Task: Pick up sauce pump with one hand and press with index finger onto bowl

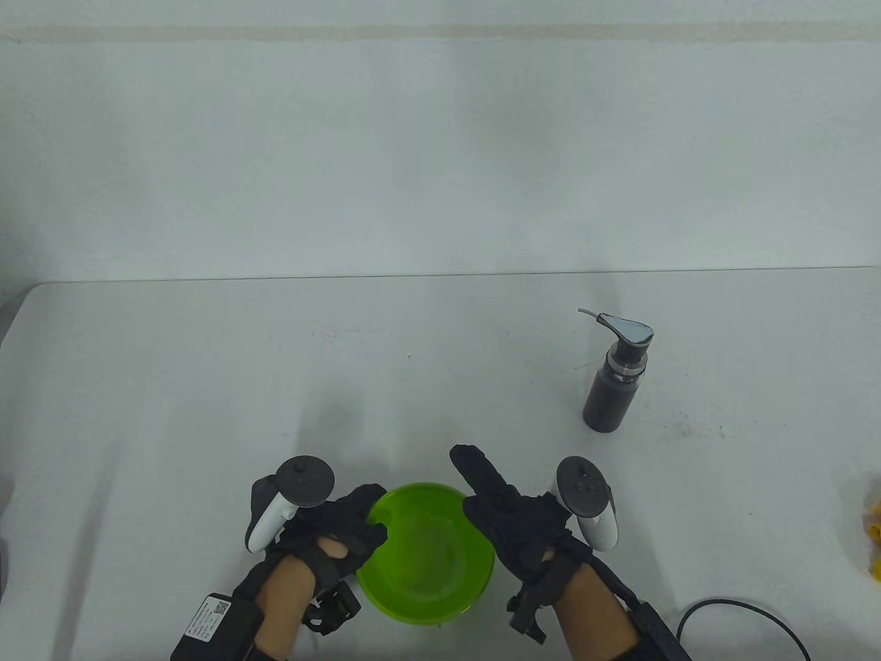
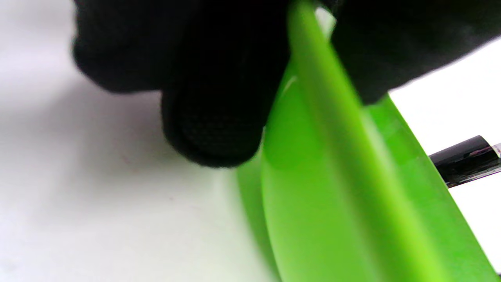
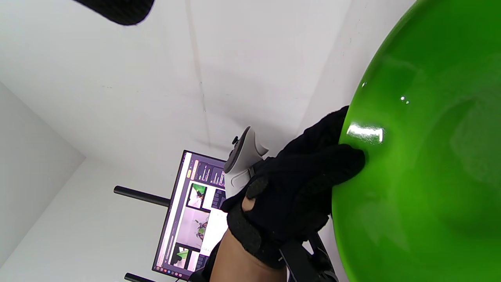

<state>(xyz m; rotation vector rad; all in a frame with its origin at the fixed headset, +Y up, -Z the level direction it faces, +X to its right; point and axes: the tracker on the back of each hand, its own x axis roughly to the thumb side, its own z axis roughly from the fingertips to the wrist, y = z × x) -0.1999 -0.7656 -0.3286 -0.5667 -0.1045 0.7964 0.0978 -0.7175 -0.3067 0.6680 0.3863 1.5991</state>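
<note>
A green bowl (image 1: 440, 582) sits near the table's front edge. My left hand (image 1: 375, 515) grips its left rim, thumb inside and fingers outside; the left wrist view shows the fingers (image 2: 211, 129) against the green wall (image 2: 332, 203), and the right wrist view shows this hand (image 3: 301, 184) on the bowl (image 3: 422, 176). My right hand (image 1: 485, 482) is open and empty by the bowl's right rim, index finger stretched toward the far left. The dark sauce pump (image 1: 612, 375) stands upright at the far right, apart from both hands, its spout pointing left. It also shows in the left wrist view (image 2: 465, 160).
A yellow object (image 1: 874, 530) lies at the table's right edge. A black cable (image 1: 743, 613) curls at the front right. A monitor (image 3: 191, 211) shows behind my left arm in the right wrist view. The table's far edge (image 1: 440, 275) meets a white wall.
</note>
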